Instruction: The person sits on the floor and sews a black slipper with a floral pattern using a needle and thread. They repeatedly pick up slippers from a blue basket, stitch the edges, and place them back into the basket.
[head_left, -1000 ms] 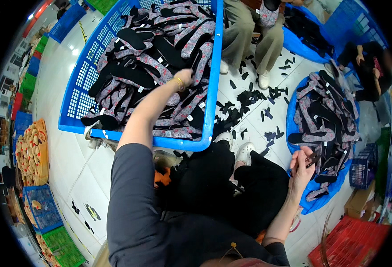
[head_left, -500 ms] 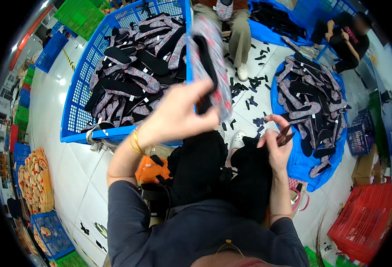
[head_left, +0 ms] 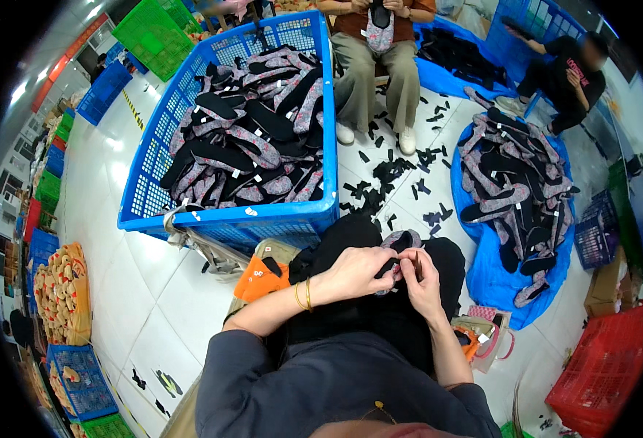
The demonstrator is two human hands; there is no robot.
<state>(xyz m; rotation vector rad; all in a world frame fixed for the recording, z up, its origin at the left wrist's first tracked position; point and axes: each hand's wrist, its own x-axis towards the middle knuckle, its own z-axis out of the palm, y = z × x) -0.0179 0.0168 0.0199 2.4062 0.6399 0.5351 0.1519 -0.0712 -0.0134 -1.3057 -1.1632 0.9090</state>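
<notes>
Over my lap, my left hand (head_left: 363, 271) is closed on a grey-and-pink patterned slipper (head_left: 401, 239), mostly hidden behind my fingers. My right hand (head_left: 423, 285) meets it at the slipper's near side, thumb and fingers pinched together. A slim dark hand tool (head_left: 418, 263) pokes up from the right hand; I cannot make out its exact kind. To the left stands a large blue crate (head_left: 256, 213) heaped with similar black-soled slippers (head_left: 252, 150).
More slippers (head_left: 514, 168) lie piled on a blue sheet (head_left: 485, 281) at right. Black scraps (head_left: 390, 171) litter the floor ahead. Beyond sits a co-worker (head_left: 376, 66) holding a slipper; another person (head_left: 576, 77) sits far right. An orange bag (head_left: 259, 281) is by my left thigh.
My left hand has come down from beside the crate to my lap with a slipper. My right hand has moved left to join it, still holding the dark tool.
</notes>
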